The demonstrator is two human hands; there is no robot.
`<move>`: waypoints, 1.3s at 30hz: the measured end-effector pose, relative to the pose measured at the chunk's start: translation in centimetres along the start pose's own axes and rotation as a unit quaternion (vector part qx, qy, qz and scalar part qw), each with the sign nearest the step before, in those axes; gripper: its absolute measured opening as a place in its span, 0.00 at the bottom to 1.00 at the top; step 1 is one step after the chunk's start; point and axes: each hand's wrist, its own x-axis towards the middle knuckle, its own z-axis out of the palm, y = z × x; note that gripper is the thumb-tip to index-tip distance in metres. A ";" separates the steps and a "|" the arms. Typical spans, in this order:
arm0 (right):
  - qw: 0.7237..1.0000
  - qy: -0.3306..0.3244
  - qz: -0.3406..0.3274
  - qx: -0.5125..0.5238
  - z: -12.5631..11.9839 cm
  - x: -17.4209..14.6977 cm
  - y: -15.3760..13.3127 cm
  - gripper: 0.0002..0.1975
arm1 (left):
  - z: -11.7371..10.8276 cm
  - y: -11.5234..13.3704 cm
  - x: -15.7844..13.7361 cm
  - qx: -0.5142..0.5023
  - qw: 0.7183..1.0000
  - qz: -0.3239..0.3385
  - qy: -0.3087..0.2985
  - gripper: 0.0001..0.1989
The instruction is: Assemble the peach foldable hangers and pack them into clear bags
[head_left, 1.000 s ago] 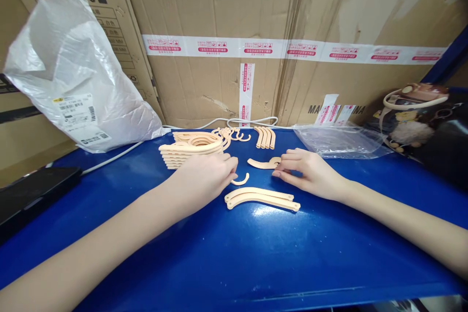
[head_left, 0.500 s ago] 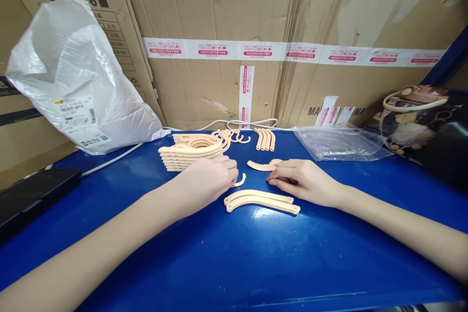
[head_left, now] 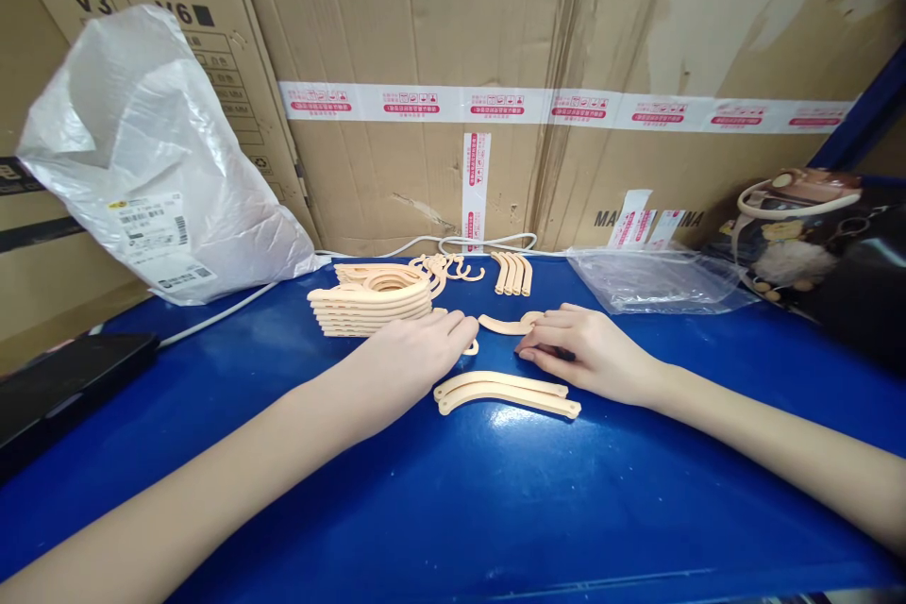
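My left hand (head_left: 417,363) is closed over a cream plastic hanger hook (head_left: 473,348), whose end shows beside the fingertips; the rest is hidden. My right hand (head_left: 598,354) has its fingers curled round a curved cream hanger piece (head_left: 504,326), which sticks out to the left; its other end is behind the fingers. Two loose curved hanger arms (head_left: 506,392) lie side by side in front of both hands. Just left of my left hand is a stack of hanger parts (head_left: 372,310).
Behind are a pile of hooks (head_left: 453,269) and a row of short arms (head_left: 512,273). A clear plastic bag (head_left: 658,281) lies back right. A white package (head_left: 156,170), black device (head_left: 77,387) and cable surround the left side of the blue table (head_left: 510,510). Cardboard (head_left: 396,179) stands behind.
My left hand has shifted slightly right, and the hook in it has turned, so its curved tip no longer shows. My right hand has barely moved.
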 end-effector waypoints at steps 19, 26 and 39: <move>0.987 0.037 -0.081 -0.134 -2.0 4.4 -2.2 0.13 | -1.8 0.2 -0.7 -0.177 0.981 0.085 0.003 0.18; 0.991 0.069 0.044 0.105 -1.0 3.0 -1.8 0.12 | -1.7 0.4 -0.3 -0.208 0.970 0.063 0.110 0.13; 0.844 0.044 0.230 0.482 1.1 2.5 -1.8 0.21 | -1.9 0.3 -0.2 -0.080 0.996 0.010 -0.044 0.15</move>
